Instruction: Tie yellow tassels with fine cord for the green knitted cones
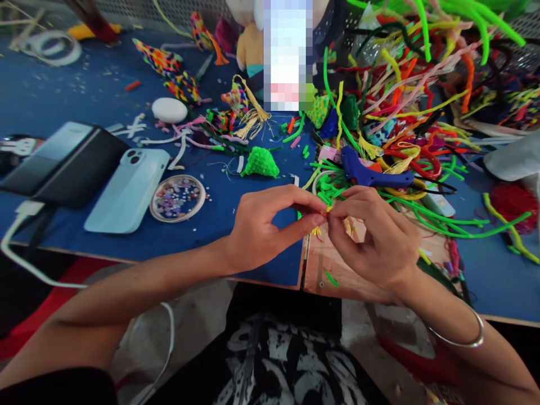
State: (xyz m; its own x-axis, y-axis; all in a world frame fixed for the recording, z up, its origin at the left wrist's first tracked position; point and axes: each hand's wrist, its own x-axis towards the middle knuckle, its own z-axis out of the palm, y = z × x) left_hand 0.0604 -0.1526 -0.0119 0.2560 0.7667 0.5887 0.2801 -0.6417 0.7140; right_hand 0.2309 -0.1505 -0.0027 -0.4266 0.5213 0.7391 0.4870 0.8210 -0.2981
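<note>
Above the table's front edge, my left hand (pixel 270 225) and my right hand (pixel 375 233) meet fingertip to fingertip. Both pinch one tiny yellow-orange piece (pixel 328 210); most of it is covered by the fingers, so its kind is unclear. Yellow strands (pixel 316 231) show just under the fingertips; whether they join the piece I cannot tell. Behind my right hand lies a blue glue gun (pixel 373 175) on a heap of bright green pipe cleaners (pixel 442 222). A green fuzzy pipe-cleaner shape (pixel 260 162) rests beyond my left hand.
A round dish of beads (pixel 178 198), a light blue phone (pixel 129 191) and a dark wallet-like case (pixel 71 163) with a white cable sit at left. Colourful woven shapes (pixel 169 70) lie farther back. Tangled pipe cleaners (pixel 422 95) pile up at right. A wooden board (pixel 337 264) lies below my hands.
</note>
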